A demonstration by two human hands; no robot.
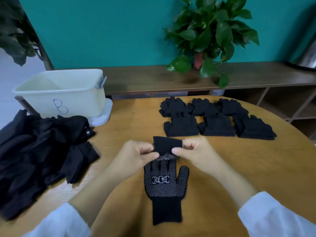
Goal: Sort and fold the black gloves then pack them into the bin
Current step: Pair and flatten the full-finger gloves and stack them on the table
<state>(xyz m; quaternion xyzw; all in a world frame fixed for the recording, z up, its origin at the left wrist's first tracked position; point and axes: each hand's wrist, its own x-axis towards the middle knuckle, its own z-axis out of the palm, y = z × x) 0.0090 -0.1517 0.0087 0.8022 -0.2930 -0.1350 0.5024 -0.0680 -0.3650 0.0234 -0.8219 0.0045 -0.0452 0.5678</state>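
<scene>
A black glove (165,185) with white grip dots and a white logo lies palm-up on the wooden table (222,168), cuff toward me. Its finger end is lifted and folded back as a black flap (167,144). My left hand (136,156) pinches the flap's left edge and my right hand (193,151) pinches its right edge. Several folded black gloves (215,118) lie in two rows beyond my hands. A heap of unsorted black gloves (39,154) covers the table's left side. The pale bin (65,93) marked "B" stands at the back left.
The bin stands on a white lid (104,113). Behind the table runs a low dark wooden shelf (147,79) with a potted green plant (210,36). A metal object (307,57) sits at the far right. The wall is teal.
</scene>
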